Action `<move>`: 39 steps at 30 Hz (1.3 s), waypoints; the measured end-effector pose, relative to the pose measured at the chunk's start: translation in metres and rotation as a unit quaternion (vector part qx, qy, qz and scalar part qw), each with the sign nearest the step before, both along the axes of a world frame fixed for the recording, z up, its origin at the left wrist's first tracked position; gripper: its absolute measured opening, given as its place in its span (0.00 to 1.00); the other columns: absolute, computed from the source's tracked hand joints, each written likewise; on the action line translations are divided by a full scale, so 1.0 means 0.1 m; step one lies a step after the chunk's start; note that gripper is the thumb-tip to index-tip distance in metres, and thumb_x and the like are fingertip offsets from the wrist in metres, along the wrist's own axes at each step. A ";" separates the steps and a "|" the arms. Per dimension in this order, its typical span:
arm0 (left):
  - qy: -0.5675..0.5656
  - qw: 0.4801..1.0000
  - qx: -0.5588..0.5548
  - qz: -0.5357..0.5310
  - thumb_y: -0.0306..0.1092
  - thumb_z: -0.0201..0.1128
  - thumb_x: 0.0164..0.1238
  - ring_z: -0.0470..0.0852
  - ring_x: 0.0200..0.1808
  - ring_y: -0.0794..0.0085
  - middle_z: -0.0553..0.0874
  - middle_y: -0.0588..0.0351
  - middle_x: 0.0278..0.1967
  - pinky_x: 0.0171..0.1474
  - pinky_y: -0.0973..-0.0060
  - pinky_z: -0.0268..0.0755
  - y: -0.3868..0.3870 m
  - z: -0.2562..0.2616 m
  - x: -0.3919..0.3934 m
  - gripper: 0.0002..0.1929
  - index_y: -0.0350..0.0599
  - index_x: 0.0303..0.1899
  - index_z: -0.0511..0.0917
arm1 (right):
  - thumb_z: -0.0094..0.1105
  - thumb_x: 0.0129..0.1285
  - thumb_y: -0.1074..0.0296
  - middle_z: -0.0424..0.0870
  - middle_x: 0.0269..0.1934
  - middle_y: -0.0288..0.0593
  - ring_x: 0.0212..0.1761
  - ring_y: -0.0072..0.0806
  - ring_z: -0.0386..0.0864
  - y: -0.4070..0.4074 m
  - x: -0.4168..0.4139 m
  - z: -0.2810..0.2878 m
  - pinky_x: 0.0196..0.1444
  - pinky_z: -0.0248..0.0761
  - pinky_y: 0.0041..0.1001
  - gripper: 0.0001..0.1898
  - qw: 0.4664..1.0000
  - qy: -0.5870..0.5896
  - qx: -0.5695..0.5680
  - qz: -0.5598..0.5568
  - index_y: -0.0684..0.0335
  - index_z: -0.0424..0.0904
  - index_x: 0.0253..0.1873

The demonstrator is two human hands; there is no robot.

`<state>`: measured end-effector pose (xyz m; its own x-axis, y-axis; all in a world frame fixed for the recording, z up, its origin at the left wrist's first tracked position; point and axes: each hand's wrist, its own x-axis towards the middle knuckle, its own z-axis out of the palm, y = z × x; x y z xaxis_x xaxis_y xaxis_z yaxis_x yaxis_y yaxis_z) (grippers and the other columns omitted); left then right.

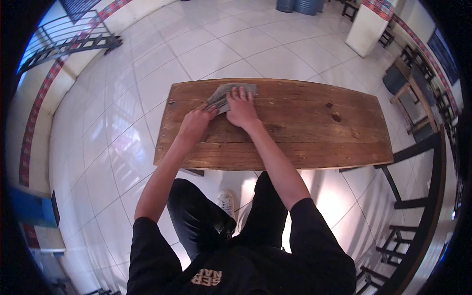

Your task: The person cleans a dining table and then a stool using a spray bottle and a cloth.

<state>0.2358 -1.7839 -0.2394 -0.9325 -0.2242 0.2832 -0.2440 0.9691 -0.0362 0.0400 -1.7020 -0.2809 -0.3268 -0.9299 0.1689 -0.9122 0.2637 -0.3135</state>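
A wooden table (295, 125) made of planks, with knots and small marks in its top, stands before me. On its left part lies a grey cloth (225, 91), partly folded. My right hand (241, 108) presses flat on the cloth, its fingers pointing to the far edge. My left hand (198, 120) is at the cloth's near left corner, with the fingertips on the fabric; whether they pinch it is hard to tell. Both forearms reach over the table's near edge.
A dark-framed table (435, 173) and black stools (396, 243) stand close on the right. Farther right is a wooden frame (416, 99) beside blue-grey drums. A white pillar (368, 29) rises at the far right, and metal stairs (70, 48) at the far left. White tiles (92, 155) cover the floor.
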 end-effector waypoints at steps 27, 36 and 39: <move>0.154 0.979 0.125 -0.048 0.41 0.75 0.61 0.80 0.58 0.51 0.91 0.44 0.50 0.65 0.53 0.69 2.43 -0.34 -1.54 0.35 0.36 0.69 0.78 | 0.53 0.66 0.83 0.71 0.81 0.34 0.85 0.40 0.62 2.84 -0.96 0.08 0.88 0.47 0.54 0.33 0.994 0.081 -0.010 -0.078 0.51 0.77 0.75; 0.080 0.980 0.027 -0.182 0.37 0.62 0.73 0.75 0.73 0.51 0.85 0.46 0.64 0.79 0.54 0.62 2.93 -0.61 -2.25 0.26 0.40 0.70 0.79 | 0.52 0.61 0.86 0.65 0.83 0.49 0.89 0.46 0.52 3.73 -0.79 0.00 0.89 0.37 0.56 0.36 0.956 0.078 0.032 -0.281 0.67 0.70 0.78; 0.071 0.968 0.097 -0.222 0.37 0.60 0.76 0.69 0.80 0.55 0.74 0.49 0.78 0.81 0.61 0.65 2.74 -0.68 -2.16 0.25 0.43 0.71 0.79 | 0.56 0.64 0.76 0.64 0.82 0.61 0.89 0.50 0.49 3.64 -0.76 0.06 0.90 0.36 0.55 0.35 0.948 0.107 0.055 -0.296 0.76 0.67 0.78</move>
<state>0.0201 -1.5096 -0.3076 -0.9041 0.1277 0.4078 0.2082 0.9650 0.1595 -0.0364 -1.3383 -0.2750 -0.7656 -0.6105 0.2028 -0.6343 0.7691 -0.0791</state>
